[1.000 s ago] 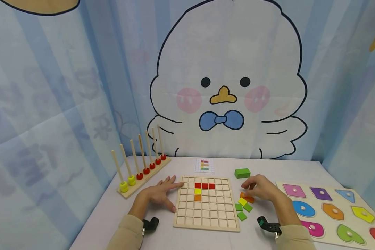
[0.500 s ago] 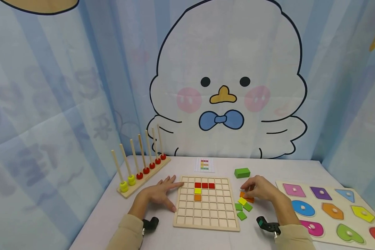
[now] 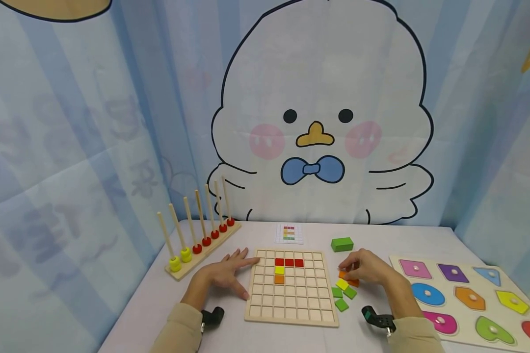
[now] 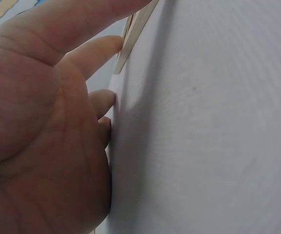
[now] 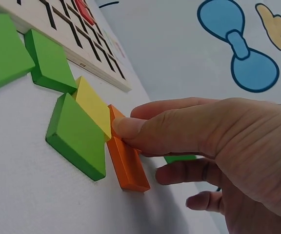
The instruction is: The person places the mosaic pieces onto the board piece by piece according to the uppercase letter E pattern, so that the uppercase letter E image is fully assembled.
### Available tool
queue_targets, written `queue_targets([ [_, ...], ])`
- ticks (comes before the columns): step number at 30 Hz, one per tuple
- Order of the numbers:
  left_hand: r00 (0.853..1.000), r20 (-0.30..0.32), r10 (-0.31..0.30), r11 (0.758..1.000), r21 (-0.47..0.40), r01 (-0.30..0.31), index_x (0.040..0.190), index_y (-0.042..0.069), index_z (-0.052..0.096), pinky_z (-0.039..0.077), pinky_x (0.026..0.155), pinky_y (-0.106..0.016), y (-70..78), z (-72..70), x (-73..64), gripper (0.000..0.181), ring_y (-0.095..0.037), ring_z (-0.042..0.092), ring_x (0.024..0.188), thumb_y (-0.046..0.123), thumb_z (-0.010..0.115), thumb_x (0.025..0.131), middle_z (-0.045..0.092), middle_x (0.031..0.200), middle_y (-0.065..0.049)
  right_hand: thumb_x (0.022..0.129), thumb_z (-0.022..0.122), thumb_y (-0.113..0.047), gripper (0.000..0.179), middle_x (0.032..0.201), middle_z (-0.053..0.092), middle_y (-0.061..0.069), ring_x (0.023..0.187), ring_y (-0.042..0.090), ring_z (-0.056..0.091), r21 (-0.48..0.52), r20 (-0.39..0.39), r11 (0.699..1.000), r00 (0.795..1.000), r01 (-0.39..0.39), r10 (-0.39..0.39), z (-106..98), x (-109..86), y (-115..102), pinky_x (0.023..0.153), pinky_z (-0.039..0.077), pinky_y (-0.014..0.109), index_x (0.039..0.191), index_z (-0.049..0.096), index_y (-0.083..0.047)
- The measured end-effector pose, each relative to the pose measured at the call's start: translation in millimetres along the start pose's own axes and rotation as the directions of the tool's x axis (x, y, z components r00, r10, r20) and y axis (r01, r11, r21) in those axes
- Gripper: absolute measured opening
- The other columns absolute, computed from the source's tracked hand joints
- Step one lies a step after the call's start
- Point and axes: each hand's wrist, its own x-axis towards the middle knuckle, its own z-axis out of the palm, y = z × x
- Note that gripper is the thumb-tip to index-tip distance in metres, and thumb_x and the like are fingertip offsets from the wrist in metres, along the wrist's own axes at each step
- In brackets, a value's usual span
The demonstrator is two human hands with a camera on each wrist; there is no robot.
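Note:
A wooden grid board (image 3: 291, 304) lies in the middle of the table. Three red tiles (image 3: 289, 263) sit in one of its rows, with a yellow tile (image 3: 279, 270) and an orange tile (image 3: 279, 279) below the leftmost. My left hand (image 3: 223, 272) has its fingers spread, index finger and thumb touching the board's left edge. To the right of the board, my right hand (image 3: 366, 264) pinches an orange tile (image 5: 115, 114) between thumb and fingers. Another orange tile (image 5: 129, 165) lies against it. Beside them are a loose yellow tile (image 5: 92, 108) and three green tiles (image 5: 77, 136).
A green block (image 3: 342, 244) stands behind the right hand. At the back is a small pattern card (image 3: 289, 234). A peg stand with beads (image 3: 203, 252) occupies the left, and a knobbed shape puzzle board (image 3: 450, 279) the right.
Both hands stay almost where they were. My right hand shifts very slightly left at the orange tiles; the tiles on the board are unchanged.

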Motion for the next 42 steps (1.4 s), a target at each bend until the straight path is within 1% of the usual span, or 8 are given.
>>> queue_targets([
  [7, 1.000, 0.000, 0.002, 1.000, -0.001, -0.002, 0.160, 0.036, 0.041, -0.005, 0.131, -0.058, 0.7, -0.4, -0.3, 0.103, -0.036, -0.006, 0.163, 0.040, 0.094, 0.072, 0.005, 0.177, -0.011, 0.085, 0.083, -0.010, 0.015, 0.088, 0.067, -0.001, 0.083, 0.019, 0.054, -0.004, 0.008, 1.000, 1.000, 0.009, -0.009, 0.5, 0.8, 0.9, 0.065, 0.049, 0.025, 0.100, 0.082, -0.012],
  [13, 1.000, -0.007, 0.004, 1.000, -0.001, -0.004, 0.160, 0.036, 0.041, -0.005, 0.131, -0.057, -0.4, 0.6, -0.3, 0.104, -0.034, -0.006, 0.164, 0.040, 0.094, 0.071, 0.005, 0.177, -0.010, 0.086, 0.083, -0.009, 0.014, 0.085, 0.066, 0.001, 0.080, 0.020, 0.056, 0.033, 0.028, 0.999, 0.999, 0.040, -0.041, 0.7, 1.2, 0.3, 0.064, 0.051, 0.025, 0.099, 0.077, -0.010],
  [20, 1.000, -0.009, -0.001, 1.000, -0.006, 0.001, 0.160, 0.036, 0.041, -0.005, 0.131, -0.057, -0.4, 1.2, -0.1, 0.104, -0.033, -0.005, 0.164, 0.041, 0.094, 0.071, 0.005, 0.177, -0.010, 0.086, 0.082, -0.007, 0.015, 0.088, 0.067, 0.002, 0.083, 0.021, 0.058, 0.065, 0.024, 0.995, 0.997, 0.074, -0.075, 0.2, 2.9, -1.3, 0.068, 0.053, 0.025, 0.097, 0.072, -0.007],
  [23, 1.000, -0.009, -0.002, 1.000, -0.007, 0.002, 0.160, 0.037, 0.041, -0.004, 0.131, -0.057, -0.2, 1.3, -0.4, 0.104, -0.033, -0.005, 0.164, 0.041, 0.094, 0.071, 0.005, 0.177, -0.010, 0.087, 0.080, -0.005, 0.013, 0.089, 0.066, 0.002, 0.084, 0.020, 0.057, 0.067, 0.000, 0.994, 0.996, 0.090, -0.090, -0.1, 4.5, -0.1, 0.070, 0.051, 0.024, 0.097, 0.071, -0.007],
  [28, 1.000, -0.009, -0.001, 1.000, -0.008, 0.001, 0.160, 0.036, 0.041, -0.005, 0.131, -0.057, 0.0, 0.9, -0.8, 0.103, -0.034, -0.005, 0.164, 0.040, 0.094, 0.071, 0.005, 0.177, -0.010, 0.090, 0.077, -0.005, 0.014, 0.093, 0.068, 0.000, 0.086, 0.020, 0.057, 0.056, -0.058, 0.995, 0.995, 0.088, -0.084, -0.1, 6.0, 1.1, 0.072, 0.050, 0.024, 0.104, 0.076, -0.008],
  [33, 1.000, -0.004, -0.004, 1.000, -0.014, 0.004, 0.160, 0.037, 0.041, -0.005, 0.131, -0.057, 1.1, 0.2, -1.1, 0.104, -0.033, -0.006, 0.164, 0.040, 0.094, 0.071, 0.005, 0.177, -0.010, 0.092, 0.077, -0.008, 0.020, 0.101, 0.075, 0.003, 0.089, 0.020, 0.061, 0.105, -0.116, 0.992, 0.992, 0.065, -0.053, -0.5, 5.7, -2.0, 0.074, 0.055, 0.021, 0.112, 0.078, -0.005],
  [37, 1.000, -0.005, -0.010, 1.000, -0.013, 0.010, 0.160, 0.038, 0.041, -0.005, 0.131, -0.057, 1.1, -0.1, -1.2, 0.103, -0.033, -0.005, 0.164, 0.040, 0.094, 0.071, 0.005, 0.177, -0.009, 0.092, 0.078, -0.009, 0.025, 0.104, 0.076, 0.005, 0.092, 0.020, 0.065, 0.145, -0.151, 0.988, 0.988, 0.056, -0.033, -1.6, 5.1, -5.7, 0.076, 0.057, 0.019, 0.116, 0.077, -0.003],
  [42, 1.000, -0.005, -0.021, 1.000, -0.017, 0.021, 0.160, 0.038, 0.041, -0.005, 0.131, -0.057, 1.2, 0.4, -0.5, 0.104, -0.032, -0.006, 0.164, 0.040, 0.095, 0.071, 0.004, 0.177, -0.008, 0.092, 0.078, -0.010, 0.029, 0.108, 0.076, 0.008, 0.094, 0.021, 0.066, 0.159, -0.168, 0.983, 0.984, 0.087, -0.059, -1.3, 7.6, -7.8, 0.079, 0.058, 0.019, 0.120, 0.075, -0.001],
])
